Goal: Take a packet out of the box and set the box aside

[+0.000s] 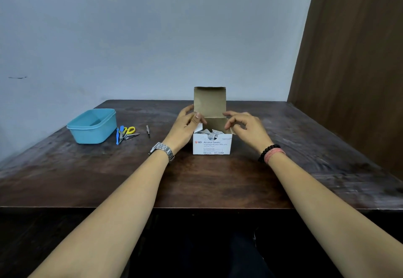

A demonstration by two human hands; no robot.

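A white box of alcohol swabs (pixel 212 146) stands in the middle of the dark wooden table (pixel 207 182). Its brown lid flap (pixel 209 101) is raised upright, and several swab packets (pixel 210 132) show inside. My left hand (pixel 185 125) grips the box's left side, with the thumb over the left side flap at the rim. My right hand (pixel 244 126) is at the box's right top edge, its thumb and fingers curled and pinching the right side flap. A metal watch is on my left wrist; bead and thread bracelets are on my right.
A light blue plastic tub (pixel 92 126) sits at the table's left. Beside it lie yellow-handled scissors (pixel 129 131), a blue tool (pixel 118 136) and a small metal tool (pixel 148 130). A pale wall runs behind, and a brown panel (pixel 353 70) stands at right.
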